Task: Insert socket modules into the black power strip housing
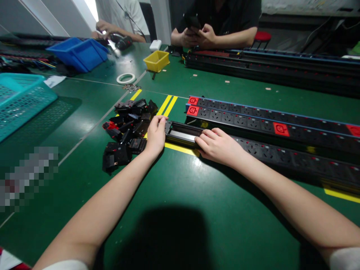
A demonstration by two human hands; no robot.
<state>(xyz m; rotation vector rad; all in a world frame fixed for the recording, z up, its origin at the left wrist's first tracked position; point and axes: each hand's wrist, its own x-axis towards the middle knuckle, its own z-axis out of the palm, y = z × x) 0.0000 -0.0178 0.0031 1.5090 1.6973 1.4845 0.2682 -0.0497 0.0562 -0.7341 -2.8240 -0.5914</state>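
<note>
A long black power strip (281, 153) lies across the green table in front of me, its left end showing an empty metal channel (181, 135). My left hand (155, 135) grips that left end, fingers curled against it. My right hand (218, 144) rests on top of the strip a little further right, fingers pressed down on the edge of the socket row. Just left of my left hand lies a heap of black socket modules (126, 133), one with a red part.
Two more black power strips with red sockets (253, 114) lie behind mine, and further long strips (267, 65) at the back. A teal basket (19, 101), blue bin (80, 52), yellow bin (156, 60) and tape roll (126, 78) stand to the left. Two other people sit at the far edge.
</note>
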